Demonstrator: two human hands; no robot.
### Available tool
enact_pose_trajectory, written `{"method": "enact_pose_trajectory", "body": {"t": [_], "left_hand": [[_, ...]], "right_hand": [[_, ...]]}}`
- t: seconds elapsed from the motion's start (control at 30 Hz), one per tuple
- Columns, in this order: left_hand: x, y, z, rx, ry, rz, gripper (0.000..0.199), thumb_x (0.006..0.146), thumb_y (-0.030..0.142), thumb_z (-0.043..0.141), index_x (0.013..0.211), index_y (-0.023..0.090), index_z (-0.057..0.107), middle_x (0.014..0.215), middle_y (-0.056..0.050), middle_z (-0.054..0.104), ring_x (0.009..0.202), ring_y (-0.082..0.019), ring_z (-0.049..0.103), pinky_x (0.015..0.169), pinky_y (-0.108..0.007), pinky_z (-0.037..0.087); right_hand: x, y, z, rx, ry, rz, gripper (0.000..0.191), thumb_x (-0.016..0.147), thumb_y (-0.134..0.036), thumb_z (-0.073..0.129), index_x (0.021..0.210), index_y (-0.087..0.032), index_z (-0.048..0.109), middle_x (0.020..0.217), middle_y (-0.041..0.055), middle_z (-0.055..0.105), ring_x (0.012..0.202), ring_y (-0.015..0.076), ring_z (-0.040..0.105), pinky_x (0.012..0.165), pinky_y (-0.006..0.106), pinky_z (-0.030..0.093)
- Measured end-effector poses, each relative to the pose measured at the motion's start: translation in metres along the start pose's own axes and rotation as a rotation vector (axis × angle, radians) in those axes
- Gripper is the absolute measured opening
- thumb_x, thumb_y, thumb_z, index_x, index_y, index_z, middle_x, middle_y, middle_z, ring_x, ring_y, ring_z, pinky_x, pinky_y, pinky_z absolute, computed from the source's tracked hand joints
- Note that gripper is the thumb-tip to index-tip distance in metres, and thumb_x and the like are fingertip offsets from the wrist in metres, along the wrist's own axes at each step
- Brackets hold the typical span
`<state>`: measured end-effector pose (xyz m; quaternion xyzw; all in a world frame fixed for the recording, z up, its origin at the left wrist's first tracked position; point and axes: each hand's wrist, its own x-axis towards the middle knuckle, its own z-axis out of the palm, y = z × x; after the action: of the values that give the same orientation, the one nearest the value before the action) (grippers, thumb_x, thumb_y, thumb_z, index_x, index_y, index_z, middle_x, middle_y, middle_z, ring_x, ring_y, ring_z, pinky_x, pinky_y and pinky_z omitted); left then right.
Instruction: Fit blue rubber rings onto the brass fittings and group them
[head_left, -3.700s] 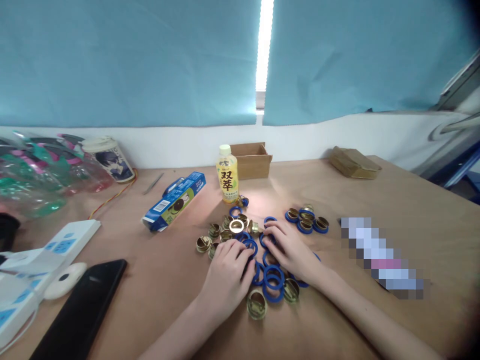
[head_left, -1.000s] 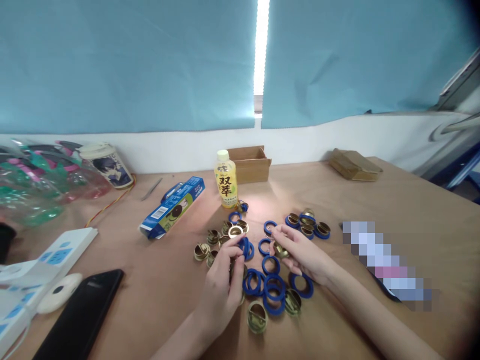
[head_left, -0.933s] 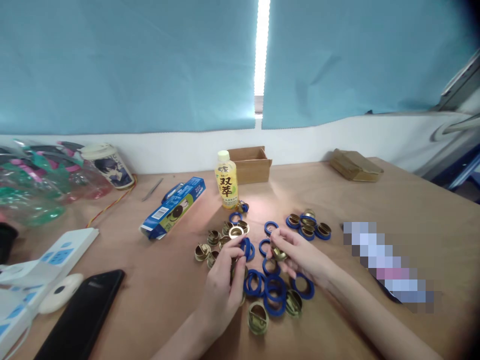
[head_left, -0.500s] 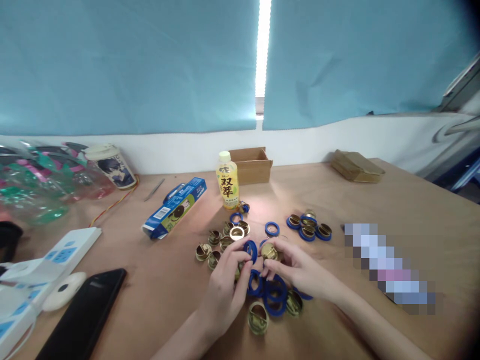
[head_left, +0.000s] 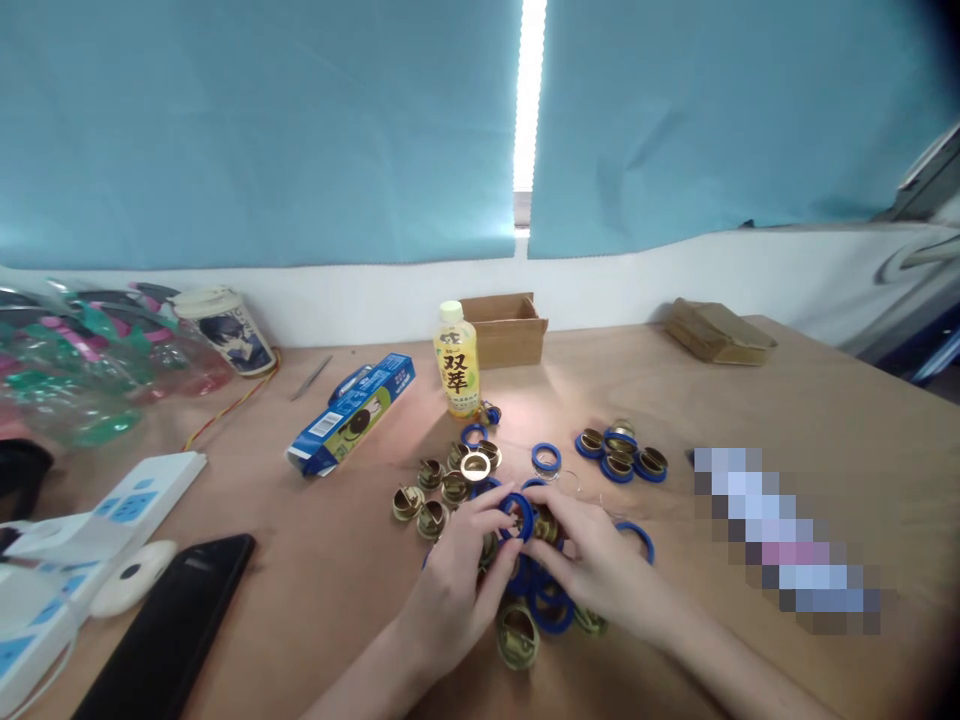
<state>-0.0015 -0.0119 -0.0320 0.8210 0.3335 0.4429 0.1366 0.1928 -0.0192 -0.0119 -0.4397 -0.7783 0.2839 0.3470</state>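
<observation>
My left hand pinches a blue ring held upright over the pile at the middle of the table. Close beside it, my right hand grips a brass-coloured round part, which is partly hidden by the fingers and the ring. Beneath both hands lie more blue rings and a brass cup-like part. Several loose brass parts are left of the hands. To the right sits a group of brass parts with blue rings around them.
A yellow-labelled bottle stands before an open cardboard box. Leftward are a blue carton, a black phone, a white power strip and a cup. A brown packet lies back right.
My two hands have come together, bringing the blue ring in my left hand up against the brass part in my right. Another blue ring now shows right of my right hand.
</observation>
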Motion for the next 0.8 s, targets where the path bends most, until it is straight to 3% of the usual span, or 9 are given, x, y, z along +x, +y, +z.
{"method": "enact_pose_trajectory", "body": {"t": [0.17,0.6,0.8], "left_hand": [[-0.0023,-0.0004,0.0017,-0.030,-0.004,0.020,0.033,0.091,0.009,0.059,0.121,0.018,0.048,0.128,-0.017,0.065,0.120,-0.023,0.063,0.102,-0.034,0.053],[0.0025,0.0044,-0.0036,0.042,-0.036,-0.013,0.039,0.094,0.016,0.057,0.133,0.017,0.048,0.121,-0.012,0.069,0.113,-0.022,0.066,0.099,-0.034,0.055],[0.0056,0.0003,-0.0032,0.081,-0.073,0.072,0.041,0.095,0.013,0.055,0.136,0.016,0.047,0.129,-0.014,0.066,0.120,-0.023,0.063,0.103,-0.036,0.053]], "right_hand": [[-0.0013,-0.0025,0.0016,0.001,-0.004,0.028,0.039,0.085,-0.006,0.054,0.120,-0.023,0.051,0.101,0.0047,0.068,0.095,0.0210,0.068,0.079,0.032,0.054],[-0.0056,0.0018,0.0035,-0.031,0.045,-0.064,0.054,0.085,-0.008,0.053,0.134,-0.026,0.041,0.129,0.0085,0.063,0.119,0.0204,0.062,0.098,0.034,0.052],[-0.0076,0.0043,0.0061,-0.110,0.013,-0.058,0.065,0.087,-0.010,0.050,0.147,-0.025,0.030,0.136,0.0115,0.060,0.122,0.0253,0.061,0.102,0.042,0.052]]}}
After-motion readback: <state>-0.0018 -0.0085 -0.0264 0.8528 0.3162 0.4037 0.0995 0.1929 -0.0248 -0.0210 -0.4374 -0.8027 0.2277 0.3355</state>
